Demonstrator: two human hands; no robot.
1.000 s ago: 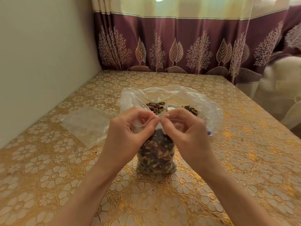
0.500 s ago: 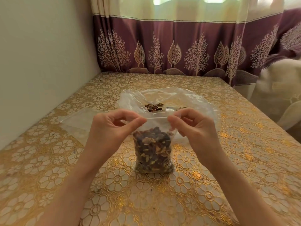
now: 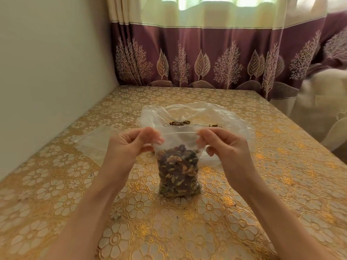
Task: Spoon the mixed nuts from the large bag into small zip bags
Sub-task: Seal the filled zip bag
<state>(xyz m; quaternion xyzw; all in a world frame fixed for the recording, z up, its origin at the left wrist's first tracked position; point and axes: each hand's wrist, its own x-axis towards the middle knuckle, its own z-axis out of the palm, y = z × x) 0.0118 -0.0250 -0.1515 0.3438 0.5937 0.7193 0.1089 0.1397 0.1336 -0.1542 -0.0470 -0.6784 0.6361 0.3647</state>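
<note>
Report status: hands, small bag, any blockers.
Both hands, left and right, pinch small bag top corners. Bag upright, nuts inside. Nothing blocking.

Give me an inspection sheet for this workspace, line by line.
Surface: table under a gold floral cloth.
Job's things: small bag of nuts upright on the table; large bag open behind it, a few nuts inside; flat empty bags to the left.
Clutter: nothing seen.
Hands: left hand and right hand each pinch a top corner of the small bag.
Cables: nothing seen.
Surroundings: wall on the left, curtain behind.
</note>
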